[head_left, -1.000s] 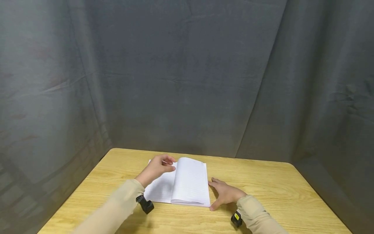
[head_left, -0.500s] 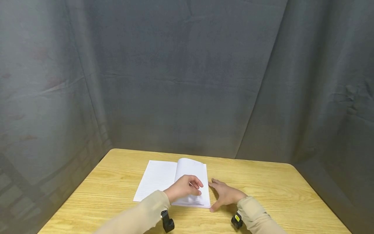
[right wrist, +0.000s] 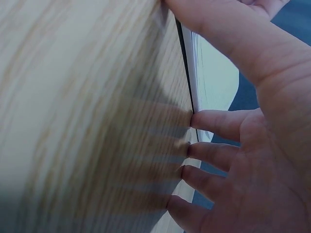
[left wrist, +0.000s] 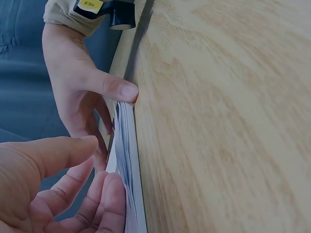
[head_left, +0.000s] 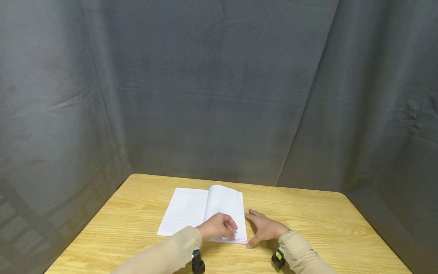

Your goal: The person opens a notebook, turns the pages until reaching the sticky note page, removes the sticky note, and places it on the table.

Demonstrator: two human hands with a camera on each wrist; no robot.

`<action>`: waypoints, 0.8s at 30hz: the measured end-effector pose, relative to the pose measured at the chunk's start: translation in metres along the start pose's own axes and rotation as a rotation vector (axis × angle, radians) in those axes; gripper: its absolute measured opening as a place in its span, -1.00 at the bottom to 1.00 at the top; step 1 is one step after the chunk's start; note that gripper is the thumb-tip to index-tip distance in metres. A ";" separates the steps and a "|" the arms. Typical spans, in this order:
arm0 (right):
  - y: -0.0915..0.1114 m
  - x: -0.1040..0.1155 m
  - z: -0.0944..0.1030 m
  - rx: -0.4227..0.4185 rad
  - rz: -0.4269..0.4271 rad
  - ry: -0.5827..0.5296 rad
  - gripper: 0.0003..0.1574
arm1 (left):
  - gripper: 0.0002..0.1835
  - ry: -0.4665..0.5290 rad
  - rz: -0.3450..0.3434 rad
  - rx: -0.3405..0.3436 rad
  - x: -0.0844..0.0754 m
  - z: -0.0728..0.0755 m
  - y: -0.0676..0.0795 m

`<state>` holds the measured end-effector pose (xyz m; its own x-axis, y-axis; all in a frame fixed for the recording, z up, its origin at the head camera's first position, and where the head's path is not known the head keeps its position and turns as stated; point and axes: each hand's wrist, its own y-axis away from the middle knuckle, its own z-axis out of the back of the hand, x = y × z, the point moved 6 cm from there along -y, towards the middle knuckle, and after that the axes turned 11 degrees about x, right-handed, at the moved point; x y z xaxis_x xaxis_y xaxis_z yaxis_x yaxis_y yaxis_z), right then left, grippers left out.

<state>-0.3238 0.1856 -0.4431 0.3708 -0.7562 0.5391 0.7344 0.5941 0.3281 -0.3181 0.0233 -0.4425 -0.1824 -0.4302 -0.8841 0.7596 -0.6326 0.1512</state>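
An open notebook [head_left: 186,211] with white ruled pages lies on the table; its right-hand pages bulge up near the fold. My left hand [head_left: 219,227] is over the near part of the right page, fingers loosely bent. In the left wrist view its thumb stands apart from the fingertips, which are right at the sheet edges [left wrist: 125,141]. Beside the notebook's right edge, my right hand [head_left: 267,227] has its thumb at the near corner and its fingers spread along the side. The right wrist view shows those fingertips [right wrist: 199,119] on the tabletop against the notebook's edge.
The wooden table [head_left: 308,213] has rounded far corners. Grey curtains [head_left: 212,95] hang behind it and along both sides. A small black camera is strapped to each wrist, below beige sleeves [head_left: 171,247].
My left hand has moved right and toward me, from above the left page to the near part of the right page, then lowered. The right hand has stayed in place.
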 end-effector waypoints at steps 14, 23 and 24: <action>0.001 0.002 0.001 0.008 -0.012 0.000 0.32 | -0.83 -0.161 0.040 0.002 -0.001 -0.003 -0.006; 0.003 0.004 0.001 0.006 -0.006 0.019 0.30 | -0.78 -0.320 0.060 -0.005 -0.003 -0.004 -0.011; 0.003 0.004 0.001 0.006 -0.006 0.020 0.29 | -0.79 -0.313 0.061 -0.003 -0.002 -0.004 -0.011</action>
<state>-0.3207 0.1845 -0.4391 0.3781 -0.7650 0.5213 0.7334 0.5912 0.3356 -0.3238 0.0338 -0.4439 -0.3190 -0.6451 -0.6944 0.7770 -0.5975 0.1981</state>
